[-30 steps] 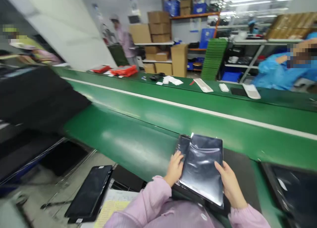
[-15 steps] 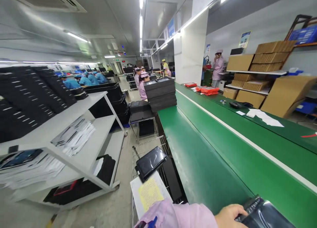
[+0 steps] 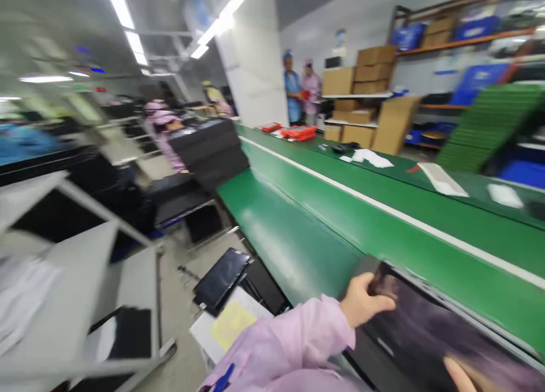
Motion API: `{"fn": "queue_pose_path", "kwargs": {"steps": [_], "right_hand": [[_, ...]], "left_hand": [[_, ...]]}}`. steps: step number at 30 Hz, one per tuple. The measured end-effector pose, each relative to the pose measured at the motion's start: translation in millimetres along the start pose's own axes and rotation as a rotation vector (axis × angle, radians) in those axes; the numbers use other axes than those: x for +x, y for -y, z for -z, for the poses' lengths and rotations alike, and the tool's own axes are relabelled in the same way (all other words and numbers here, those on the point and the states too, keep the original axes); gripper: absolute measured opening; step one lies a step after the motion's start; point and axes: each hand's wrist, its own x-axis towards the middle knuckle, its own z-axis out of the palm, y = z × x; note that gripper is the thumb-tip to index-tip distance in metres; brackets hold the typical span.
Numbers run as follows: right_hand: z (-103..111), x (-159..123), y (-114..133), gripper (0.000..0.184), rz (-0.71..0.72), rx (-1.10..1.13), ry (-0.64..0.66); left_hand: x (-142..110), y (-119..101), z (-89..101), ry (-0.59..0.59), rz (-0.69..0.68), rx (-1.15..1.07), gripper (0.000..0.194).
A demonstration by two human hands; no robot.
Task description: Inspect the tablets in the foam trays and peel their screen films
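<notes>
Well left of the green desk (image 3: 285, 238), a grey cart (image 3: 87, 267) carries blurred white papers (image 3: 25, 301) and, lower down, a black piece (image 3: 133, 332). Nearer, a co-worker in pink (image 3: 167, 145) is partly hidden by a black stack (image 3: 210, 156), which stands on the desk's far end and blocks the view beyond. Just beside the desk's left edge lie dark flat devices (image 3: 223, 278), with a yellow sheet (image 3: 232, 324) on a white one next to them. Past the desk stand two people (image 3: 293, 96); red packages (image 3: 298, 132) lie along its far side. Cardboard boxes (image 3: 374, 71) sit on shelves behind the desk, and white papers (image 3: 372, 158) rest on its back strip.

Over the desk's near side, the left hand (image 3: 360, 304) pinches the left end of a dark panel (image 3: 430, 329) between thumb and fingers. The panel is long, flat and glossy, with purplish reflections and a paler upper edge; blur hides finer detail. The right hand (image 3: 464, 378) covers part of its lower area, too smeared and cropped to tell whether its fingers grip.
</notes>
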Motion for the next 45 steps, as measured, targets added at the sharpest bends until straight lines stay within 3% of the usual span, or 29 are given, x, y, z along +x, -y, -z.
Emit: {"fn": "queue_pose_path", "kwargs": {"steps": [1,4,7,9,12,16,29,32,36,38,40,42,45], "right_hand": [[8.6,-4.8,5.0,0.040,-0.028,-0.025,-0.024],[24.7,-8.5,30.2,0.050,-0.057,0.065,0.077],[29.7,-5.0,55.5,0.057,0.043,0.288,0.016],[31.2,-6.2,67.6,0.047,0.132,0.369,0.040],[34.3,-13.0,76.6,0.030,0.186,0.429,0.146],[38.3,-19.8,75.4,0.030,0.124,0.546,0.229],[40.2,-20.1,73.3,0.030,0.141,0.636,0.307],[40.9,-18.8,60.3,0.036,0.068,0.510,0.341],[39.1,-21.8,35.3,0.034,-0.189,0.118,0.393],[38.4,-25.8,34.8,0.030,-0.223,0.032,0.360],[38.0,-30.1,48.1,0.033,-0.190,-0.075,0.334],[37.1,-33.7,70.9,0.050,-0.158,-0.264,0.292],[32.4,-37.4,102.4,0.062,-0.163,-0.559,0.228]], "left_hand": [[-3.0,1.3,-2.0,0.012,-0.070,-0.011,0.039],[-5.2,10.7,0.1,0.153,-0.041,-0.018,0.042],[-5.6,14.5,8.7,0.289,-0.002,-0.025,0.045],[-9.3,8.4,14.2,0.329,-0.136,-0.029,0.048],[-18.3,-7.2,18.3,0.440,-0.449,-0.003,0.052],[-25.4,-19.2,18.7,0.643,-0.560,0.002,0.032],[-23.4,-15.2,23.2,0.672,-0.643,0.033,0.036],[-21.3,-0.8,29.2,0.600,-0.533,0.063,0.044],[-8.7,30.9,28.8,0.151,-0.096,0.151,0.060],[1.1,44.2,18.0,0.030,0.008,0.164,0.062],[8.7,52.8,-0.1,0.011,0.072,0.184,0.061],[11.2,57.2,-22.1,0.022,0.138,0.210,0.059],[7.3,57.5,-52.9,0.032,0.135,0.244,0.049]]}}
